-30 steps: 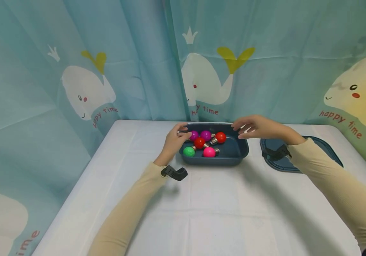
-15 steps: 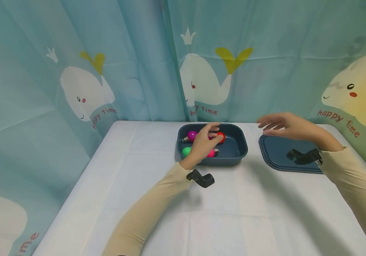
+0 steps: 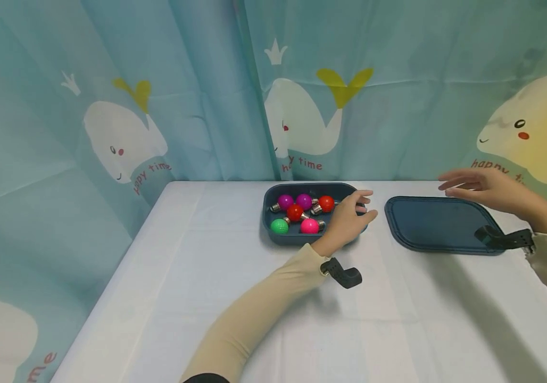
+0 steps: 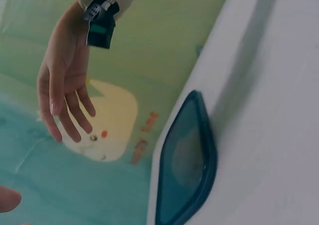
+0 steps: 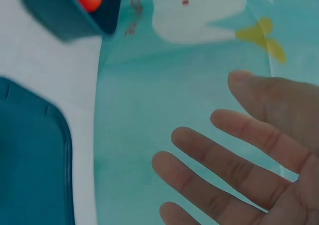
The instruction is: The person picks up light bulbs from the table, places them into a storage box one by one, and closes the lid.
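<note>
My left hand (image 3: pixel 348 219) hovers over the right end of a dark blue box (image 3: pixel 280 239), fingers loosely bent and holding nothing. Inside the box lie small coloured bulbs with metal screw bases: a green bulb (image 3: pixel 279 226), a pink bulb (image 3: pixel 309 226), two purple ones and two red ones, among them a red bulb (image 3: pixel 295 213). To the right, my right hand (image 3: pixel 498 190) is raised over the far right part of a dark blue lid (image 3: pixel 441 223) lying flat. Its fingers (image 5: pixel 234 170) are spread, with nothing in them, in the right wrist view.
A white cloth covers the table (image 3: pixel 235 298). Behind it and along the sides hangs a blue-green curtain (image 3: pixel 398 127) printed with whales. Each wrist wears a black strap, such as the left strap (image 3: pixel 342 273).
Both hands have moved to the right: the left from the box's left end across to its right end, the right from the box to over the lid. The bulbs stay in place.
</note>
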The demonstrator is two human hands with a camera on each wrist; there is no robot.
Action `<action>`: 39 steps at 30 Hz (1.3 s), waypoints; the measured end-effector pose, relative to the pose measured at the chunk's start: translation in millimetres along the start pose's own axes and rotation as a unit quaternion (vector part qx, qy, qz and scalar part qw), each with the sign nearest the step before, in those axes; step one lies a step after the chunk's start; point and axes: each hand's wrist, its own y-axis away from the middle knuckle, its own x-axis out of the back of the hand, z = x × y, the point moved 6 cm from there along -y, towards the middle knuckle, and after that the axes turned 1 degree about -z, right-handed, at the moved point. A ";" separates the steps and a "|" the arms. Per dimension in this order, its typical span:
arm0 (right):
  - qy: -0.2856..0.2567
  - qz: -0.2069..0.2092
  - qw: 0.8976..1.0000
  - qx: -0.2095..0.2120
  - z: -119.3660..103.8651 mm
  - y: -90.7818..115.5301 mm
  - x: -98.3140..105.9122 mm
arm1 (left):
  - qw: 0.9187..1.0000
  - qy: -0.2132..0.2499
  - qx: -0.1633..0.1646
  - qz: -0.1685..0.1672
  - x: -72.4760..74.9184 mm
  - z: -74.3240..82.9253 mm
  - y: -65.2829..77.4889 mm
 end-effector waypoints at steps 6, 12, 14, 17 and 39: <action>0.009 0.022 0.999 -0.037 37.9 10.5 7.6 | 1.000 -0.002 -0.003 -0.013 -24.2 3.2 -5.3; -0.045 0.017 0.997 -0.055 70.7 22.1 8.5 | 1.000 -0.001 0.008 -0.025 -42.1 3.9 -7.7; -0.055 0.010 0.996 -0.073 80.7 25.7 6.8 | 0.999 0.001 0.010 -0.030 -47.3 4.1 -7.9; -0.053 0.003 0.994 -0.098 93.7 30.5 3.3 | 0.999 -0.005 0.017 -0.036 -54.9 2.5 -9.2; -0.094 0.042 0.972 -0.213 289.8 42.5 -35.8 | 0.990 -0.005 0.139 -0.022 -85.5 -37.2 -27.4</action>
